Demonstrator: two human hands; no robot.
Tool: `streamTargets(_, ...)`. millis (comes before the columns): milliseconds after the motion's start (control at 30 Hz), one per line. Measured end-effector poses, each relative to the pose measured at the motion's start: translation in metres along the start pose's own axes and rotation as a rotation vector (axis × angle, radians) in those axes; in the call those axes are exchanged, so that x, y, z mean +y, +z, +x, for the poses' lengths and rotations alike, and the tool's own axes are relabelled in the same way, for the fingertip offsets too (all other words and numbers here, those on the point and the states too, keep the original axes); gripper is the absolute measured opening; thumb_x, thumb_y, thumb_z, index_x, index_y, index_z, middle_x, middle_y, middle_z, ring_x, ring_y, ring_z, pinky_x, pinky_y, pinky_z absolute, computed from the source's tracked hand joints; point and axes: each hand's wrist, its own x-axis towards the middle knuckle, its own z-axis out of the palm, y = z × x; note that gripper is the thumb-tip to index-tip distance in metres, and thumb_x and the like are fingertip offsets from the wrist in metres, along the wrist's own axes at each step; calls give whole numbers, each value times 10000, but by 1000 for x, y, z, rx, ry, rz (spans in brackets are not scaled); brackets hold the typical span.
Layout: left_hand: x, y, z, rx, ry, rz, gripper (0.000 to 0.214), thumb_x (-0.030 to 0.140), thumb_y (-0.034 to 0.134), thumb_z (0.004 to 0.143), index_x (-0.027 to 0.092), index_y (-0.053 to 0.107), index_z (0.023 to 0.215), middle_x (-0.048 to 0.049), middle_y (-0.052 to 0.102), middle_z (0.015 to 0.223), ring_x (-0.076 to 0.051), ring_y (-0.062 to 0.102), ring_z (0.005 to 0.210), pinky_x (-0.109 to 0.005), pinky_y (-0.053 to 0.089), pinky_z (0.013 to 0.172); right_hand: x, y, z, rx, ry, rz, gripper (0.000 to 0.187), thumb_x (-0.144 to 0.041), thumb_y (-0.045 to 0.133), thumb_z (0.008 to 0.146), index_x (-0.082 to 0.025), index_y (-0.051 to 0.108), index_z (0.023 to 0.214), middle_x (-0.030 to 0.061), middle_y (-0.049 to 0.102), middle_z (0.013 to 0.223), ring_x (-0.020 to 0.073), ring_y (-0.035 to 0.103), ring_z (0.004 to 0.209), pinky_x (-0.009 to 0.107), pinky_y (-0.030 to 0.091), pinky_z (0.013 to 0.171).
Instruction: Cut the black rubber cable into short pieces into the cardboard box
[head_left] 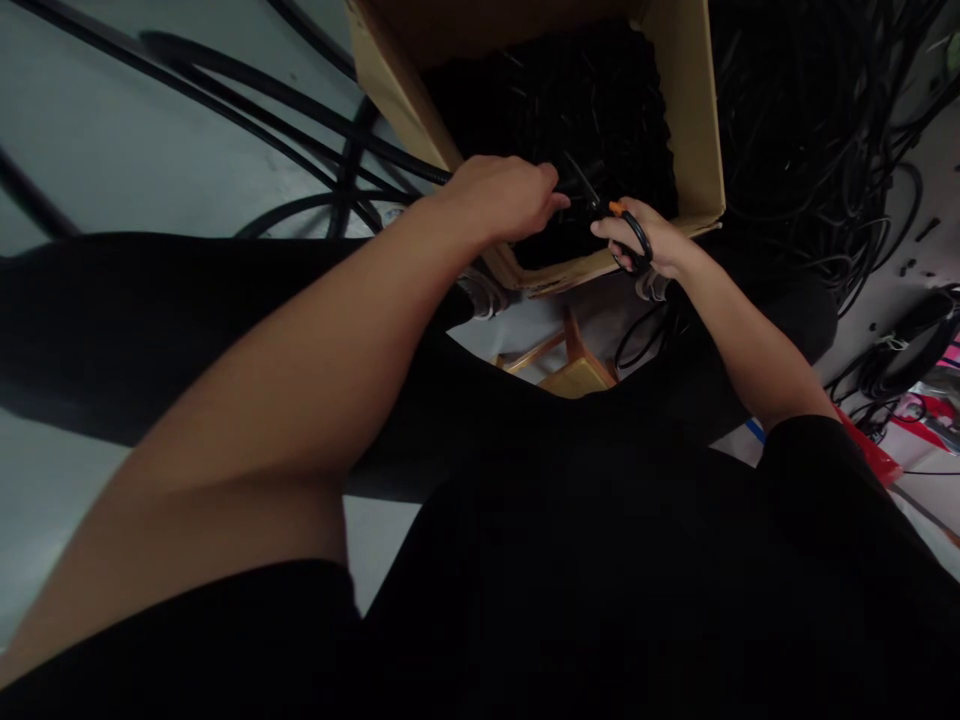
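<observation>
My left hand (510,197) is closed around a long black hose (397,152), over the near left side of an open cardboard box (694,110). The hose runs in from the left and goes into my fist; its far end is dark and hard to make out. My right hand (656,238) grips scissors (637,240) with black and orange handles. Their blades point up and left, close to the fingers of my left hand, and look parted. Many short dark pieces (547,100) fill the box below both hands.
More black hoses (300,110) loop across the floor at left. A large tangle of black cable (810,150) lies right of the box. Beneath my legs is a small wooden stool (577,378). Coiled cable (889,355) and red packaging (874,455) lie at far right.
</observation>
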Motion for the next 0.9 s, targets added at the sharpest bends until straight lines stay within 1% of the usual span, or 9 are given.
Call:
streamTargets(100, 2, -6, -5, 30, -17, 78, 826, 745, 409, 1207, 293, 671, 1848, -119, 818, 1786, -498, 682, 1638, -784, 489, 1408, 6, -4, 5, 104, -65, -18, 690, -420, 1087, 1038, -325, 407, 1104, -128, 492, 733, 97, 442, 521, 175, 356, 424)
streamTargets(200, -2, -16, -9, 76, -33, 152, 855, 663, 381, 1210, 243, 557, 1933, -171, 760, 1852, -499, 700, 1579, -803, 540, 1339, 11, -8, 8, 74, -60, -17, 733, -454, 1109, 1031, -327, 391, 1114, -136, 470, 745, 87, 429, 521, 171, 363, 425)
streamTargets(267, -9, -20, -6, 91, -30, 158, 880, 659, 378, 1204, 211, 551, 1941, -184, 725, 1889, -504, 680, 1597, -798, 520, 1349, 11, -9, 7, 54, -44, -14, 742, -477, 1117, 1022, -327, 397, 1123, -135, 464, 749, 91, 438, 528, 175, 378, 425)
streamTargets(400, -24, -17, 9, 84, 66, 150, 901, 761, 335, 1158, 310, 666, 1864, -72, 746, 1854, -429, 631, 1596, -711, 514, 1421, 6, -5, -2, 79, -36, -26, 632, -500, 1042, 1084, -318, 439, 1134, -90, 529, 782, 128, 556, 594, 183, 447, 455)
streamTargets(433, -25, -15, 13, 86, 88, 160, 908, 761, 330, 1148, 303, 687, 1846, -68, 754, 1839, -415, 621, 1585, -688, 528, 1427, 5, -3, -3, 85, -43, -28, 608, -494, 1026, 1096, -316, 445, 1137, -79, 552, 801, 136, 592, 622, 183, 471, 472)
streamTargets(467, -25, -12, 16, 88, 95, 179, 911, 729, 340, 1146, 254, 707, 1832, -95, 756, 1831, -414, 621, 1577, -672, 542, 1426, 5, -1, -4, 90, -60, -25, 599, -481, 1022, 1095, -316, 448, 1141, -72, 571, 823, 140, 620, 648, 181, 489, 487)
streamTargets(600, -15, -9, 21, 99, 60, 239, 809, 507, 440, 1193, -3, 778, 1722, -303, 762, 1773, -477, 709, 1577, -637, 568, 1394, 12, 3, 1, 66, -168, 3, 650, -409, 1077, 1026, -319, 445, 1146, -54, 630, 906, 153, 658, 709, 202, 529, 528)
streamTargets(733, 2, -11, 14, 58, -16, 256, 679, 422, 489, 1277, -18, 800, 1691, -343, 810, 1708, -526, 772, 1580, -623, 604, 1345, 25, 0, 13, 49, -205, -35, 648, -412, 1083, 1034, -312, 457, 1169, -9, 672, 979, 183, 691, 794, 249, 608, 623)
streamTargets(900, 17, -14, 6, 63, -58, 250, 661, 389, 498, 1325, -70, 776, 1712, -380, 784, 1738, -562, 757, 1644, -633, 604, 1372, 37, -7, 28, 37, -232, -113, 587, -407, 1026, 1095, -303, 457, 1191, 12, 671, 1065, 175, 682, 836, 249, 617, 657)
